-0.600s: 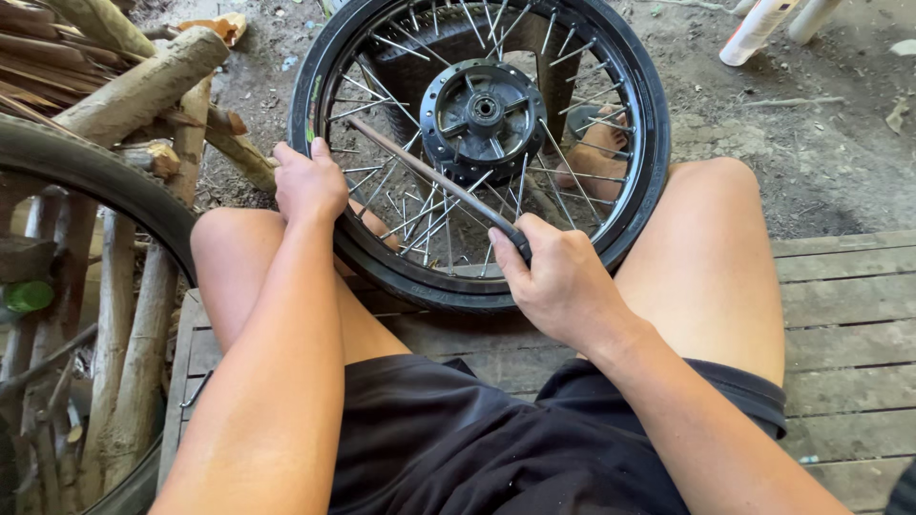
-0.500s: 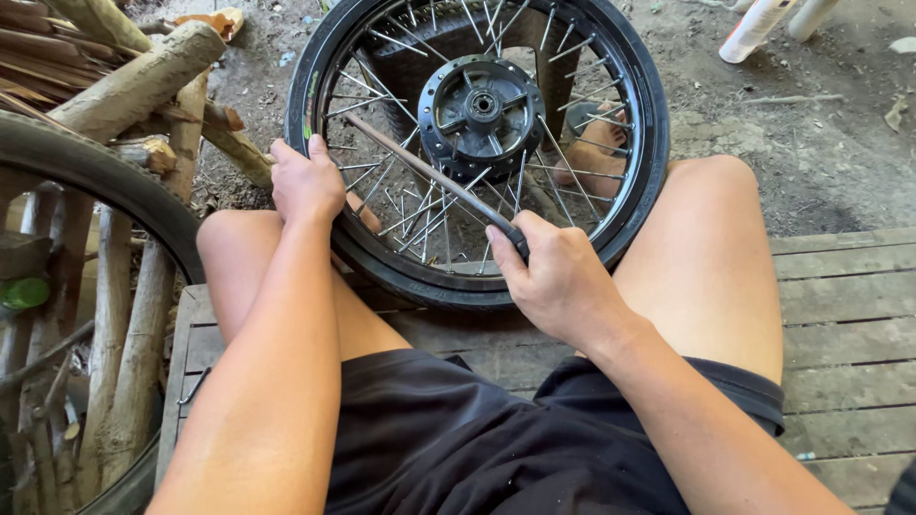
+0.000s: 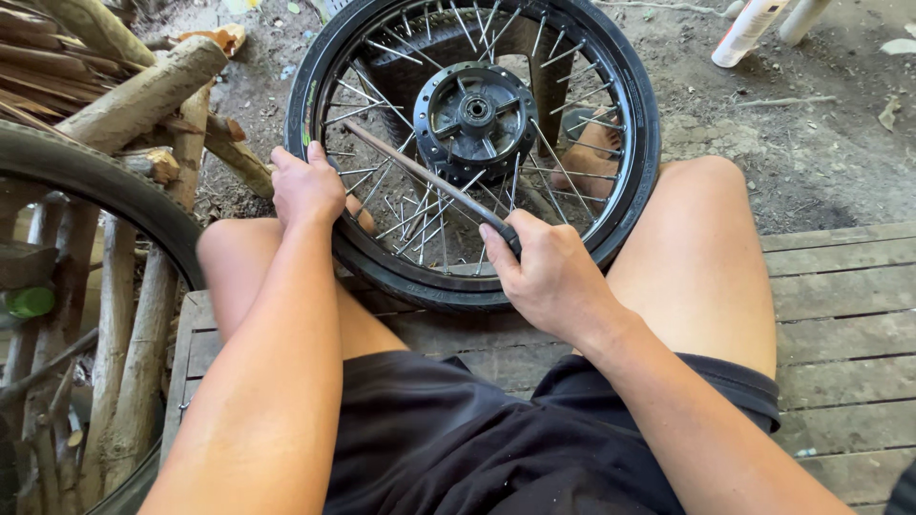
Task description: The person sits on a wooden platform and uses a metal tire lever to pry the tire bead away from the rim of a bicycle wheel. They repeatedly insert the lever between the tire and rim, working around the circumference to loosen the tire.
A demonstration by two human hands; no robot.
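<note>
A spoked motorcycle wheel (image 3: 630, 86) with a black tyre and a black hub (image 3: 474, 113) stands between my bare knees. My left hand (image 3: 305, 186) is closed over the wheel's left rim and tyre edge. My right hand (image 3: 544, 277) grips the black handle end of a long metal tyre lever (image 3: 420, 172). The lever runs up and left across the spokes toward the rim by my left hand. My foot shows through the spokes on the right.
Rough logs and branches (image 3: 143, 95) are piled at the left, with another black tyre (image 3: 105, 186) arching in front of them. I sit on grey wooden planks (image 3: 840, 315). Dirt ground lies beyond, with a white spray can (image 3: 749, 30) at top right.
The view has shifted slightly; both hands keep their grips, and the wheel and lever stay about where they were.
</note>
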